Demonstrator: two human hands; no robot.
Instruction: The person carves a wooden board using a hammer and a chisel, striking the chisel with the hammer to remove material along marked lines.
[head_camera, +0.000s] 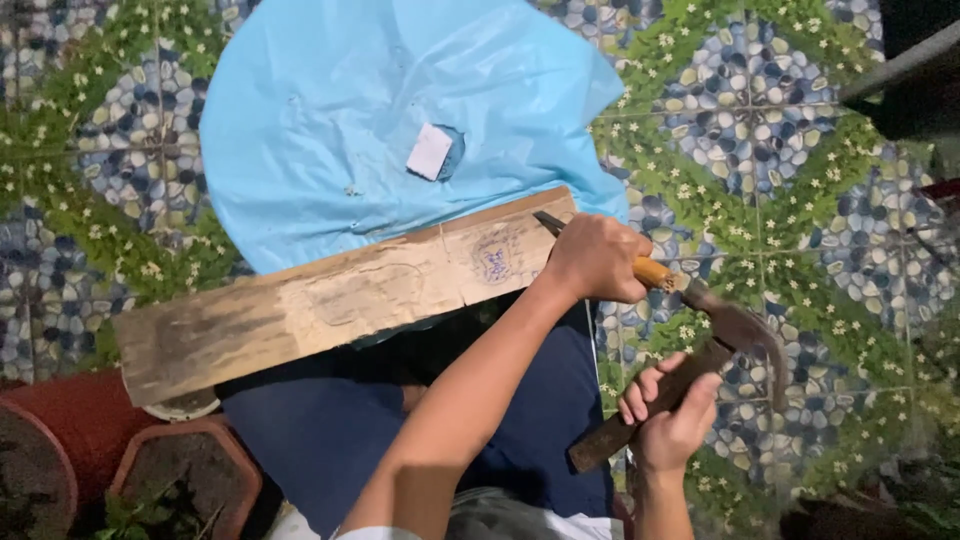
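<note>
Tiled floor (760, 130); chisel (655, 272) mostly hidden by left hand (595, 258).

- The floor (800, 150) carries everything: tiles printed with blue, grey and white pebbles in diamond patches, framed by green bands dotted with small white flowers.
- A light blue plastic sheet (330, 110) lies spread on the floor, with a small white square patch (430, 152) near its middle.
- A weathered wooden plank (330, 295) lies across the lower edge of the sheet, slanting up to the right.
- Below the plank's left end stand reddish-brown clay pots (70, 430) filled with dark soil.
- A pale round rim (185, 407) peeks out just under the plank, beside the pots.
</note>
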